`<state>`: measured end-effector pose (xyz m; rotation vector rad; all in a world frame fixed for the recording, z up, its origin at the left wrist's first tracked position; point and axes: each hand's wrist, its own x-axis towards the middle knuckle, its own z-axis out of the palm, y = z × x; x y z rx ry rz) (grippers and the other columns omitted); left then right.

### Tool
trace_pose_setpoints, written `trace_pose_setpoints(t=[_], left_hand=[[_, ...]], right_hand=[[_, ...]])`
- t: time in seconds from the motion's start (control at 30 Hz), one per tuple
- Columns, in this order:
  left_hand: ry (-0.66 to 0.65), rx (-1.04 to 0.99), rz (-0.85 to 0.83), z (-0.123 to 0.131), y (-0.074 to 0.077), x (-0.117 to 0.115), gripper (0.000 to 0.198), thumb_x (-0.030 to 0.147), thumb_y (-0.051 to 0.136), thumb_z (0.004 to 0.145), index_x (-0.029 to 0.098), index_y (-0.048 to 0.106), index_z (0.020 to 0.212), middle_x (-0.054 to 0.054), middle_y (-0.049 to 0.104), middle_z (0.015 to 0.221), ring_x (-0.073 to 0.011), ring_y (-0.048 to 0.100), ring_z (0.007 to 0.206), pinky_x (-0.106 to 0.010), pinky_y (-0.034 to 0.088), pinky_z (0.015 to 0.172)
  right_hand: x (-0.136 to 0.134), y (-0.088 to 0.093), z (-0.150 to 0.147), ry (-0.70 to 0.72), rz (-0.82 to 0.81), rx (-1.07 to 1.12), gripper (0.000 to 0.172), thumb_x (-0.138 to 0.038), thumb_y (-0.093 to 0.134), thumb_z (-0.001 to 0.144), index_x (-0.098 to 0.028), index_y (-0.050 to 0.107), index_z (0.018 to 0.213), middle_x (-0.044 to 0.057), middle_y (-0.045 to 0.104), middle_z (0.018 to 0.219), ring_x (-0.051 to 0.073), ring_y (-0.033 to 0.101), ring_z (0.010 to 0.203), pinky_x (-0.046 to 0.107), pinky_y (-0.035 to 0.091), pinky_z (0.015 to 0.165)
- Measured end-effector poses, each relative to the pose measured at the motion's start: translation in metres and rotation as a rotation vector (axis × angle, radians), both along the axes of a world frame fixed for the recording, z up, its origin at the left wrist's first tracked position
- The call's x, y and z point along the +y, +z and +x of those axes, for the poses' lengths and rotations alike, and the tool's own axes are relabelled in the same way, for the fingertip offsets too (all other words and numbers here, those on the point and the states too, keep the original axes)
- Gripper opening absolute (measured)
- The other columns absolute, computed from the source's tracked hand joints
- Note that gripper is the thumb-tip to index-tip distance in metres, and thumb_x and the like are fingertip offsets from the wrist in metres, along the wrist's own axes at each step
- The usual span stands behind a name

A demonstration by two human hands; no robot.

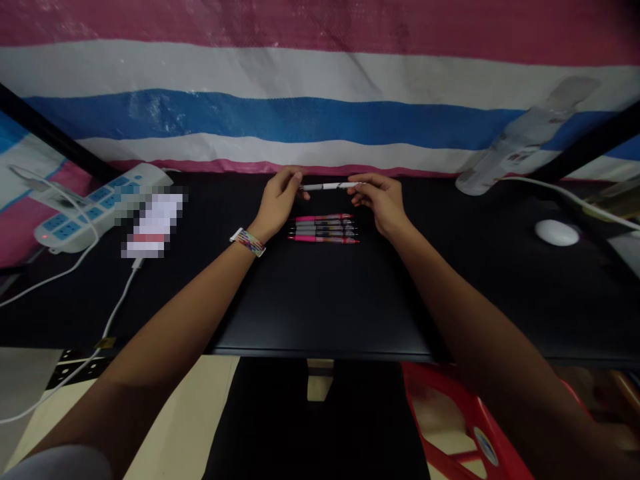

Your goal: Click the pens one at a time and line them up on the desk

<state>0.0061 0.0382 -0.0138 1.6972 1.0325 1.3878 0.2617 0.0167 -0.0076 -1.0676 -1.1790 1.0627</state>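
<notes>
Both my hands hold one white pen [330,187] level above the black table [320,313]. My left hand [278,200], with a colourful wristband, pinches the pen's left end. My right hand [381,200] pinches its right end. Just below the held pen, several pink and grey pens [323,228] lie side by side in a neat row on the table.
A white and blue power strip [95,207] with cables sits at the far left, beside a blurred-out item [153,227]. A white round object [557,233] and a plastic bottle lying on its side [520,143] are at the right. A red stool [465,427] stands below the table edge.
</notes>
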Motion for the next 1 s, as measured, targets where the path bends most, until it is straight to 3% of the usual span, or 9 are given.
trace_pose_setpoints(t=[0.07, 0.17, 0.2, 0.33, 0.5, 0.63, 0.87, 1.0], left_hand=[[-0.002, 0.017, 0.011, -0.0001, 0.0000, -0.0005, 0.018, 0.024, 0.079, 0.101, 0.025, 0.078, 0.120, -0.003, 0.079, 0.090, -0.0225, 0.078, 0.085, -0.038, 0.060, 0.088], [-0.015, 0.025, 0.044, 0.0008, 0.0009, -0.0017, 0.048, 0.010, 0.091, 0.085, 0.026, 0.077, 0.127, -0.004, 0.084, 0.105, -0.0242, 0.080, 0.101, -0.037, 0.061, 0.095], [-0.010, 0.012, 0.039, 0.0014, 0.0014, -0.0019, 0.046, 0.010, 0.091, 0.085, 0.026, 0.077, 0.125, -0.004, 0.084, 0.105, -0.0242, 0.081, 0.102, -0.037, 0.061, 0.096], [0.013, -0.027, -0.028, 0.0036, 0.0044, -0.0024, 0.004, 0.020, 0.081, 0.104, 0.022, 0.080, 0.108, -0.004, 0.080, 0.090, -0.0196, 0.079, 0.086, -0.035, 0.061, 0.091], [0.023, 0.016, 0.009, 0.0020, 0.0067, -0.0041, 0.027, 0.000, 0.082, 0.091, 0.020, 0.086, 0.107, -0.006, 0.088, 0.113, -0.0205, 0.081, 0.104, -0.033, 0.061, 0.099], [0.028, 0.019, 0.033, 0.0006, 0.0041, -0.0029, 0.025, 0.001, 0.083, 0.090, 0.020, 0.088, 0.107, -0.006, 0.089, 0.111, -0.0197, 0.082, 0.102, -0.032, 0.062, 0.099], [-0.021, -0.044, -0.018, 0.0022, 0.0028, -0.0010, 0.006, 0.019, 0.085, 0.098, 0.019, 0.085, 0.104, -0.006, 0.088, 0.095, -0.0188, 0.085, 0.094, -0.031, 0.066, 0.093], [-0.027, -0.081, -0.032, 0.0033, 0.0045, -0.0015, 0.002, 0.019, 0.085, 0.100, 0.019, 0.085, 0.102, -0.006, 0.088, 0.094, -0.0162, 0.083, 0.090, -0.028, 0.066, 0.088]], right_hand=[[-0.0003, 0.0002, -0.0001, -0.004, 0.002, 0.007, 0.014, -0.015, 0.078, 0.090, -0.024, 0.086, 0.097, 0.004, 0.080, 0.086, 0.015, 0.071, 0.070, 0.032, 0.059, 0.071], [-0.0006, 0.0006, -0.0002, -0.014, -0.001, 0.020, 0.016, -0.014, 0.076, 0.089, -0.024, 0.086, 0.097, 0.003, 0.081, 0.086, 0.015, 0.070, 0.069, 0.031, 0.059, 0.070], [-0.0006, 0.0007, -0.0003, -0.014, -0.001, 0.017, 0.016, -0.014, 0.077, 0.089, -0.024, 0.086, 0.097, 0.003, 0.081, 0.086, 0.015, 0.070, 0.069, 0.031, 0.059, 0.070], [-0.0004, 0.0004, -0.0005, -0.019, 0.001, 0.003, 0.016, -0.016, 0.077, 0.088, -0.025, 0.087, 0.097, 0.002, 0.082, 0.086, 0.015, 0.070, 0.069, 0.030, 0.060, 0.068], [0.0017, -0.0017, -0.0009, -0.046, 0.015, 0.014, 0.025, -0.008, 0.070, 0.083, -0.025, 0.086, 0.093, 0.001, 0.080, 0.085, 0.014, 0.069, 0.068, 0.030, 0.059, 0.068], [0.0034, -0.0028, 0.0002, -0.066, 0.032, 0.039, 0.028, -0.005, 0.067, 0.079, -0.023, 0.086, 0.090, 0.000, 0.076, 0.077, 0.014, 0.070, 0.067, 0.029, 0.058, 0.069], [0.0017, -0.0011, 0.0024, 0.052, -0.035, 0.198, 0.020, -0.021, 0.075, 0.083, -0.023, 0.086, 0.100, 0.002, 0.080, 0.083, 0.015, 0.069, 0.069, 0.030, 0.059, 0.070], [-0.0015, 0.0017, -0.0008, 0.145, -0.114, 0.335, 0.025, -0.045, 0.077, 0.095, -0.024, 0.083, 0.108, 0.004, 0.080, 0.087, 0.020, 0.073, 0.077, 0.036, 0.065, 0.078]])
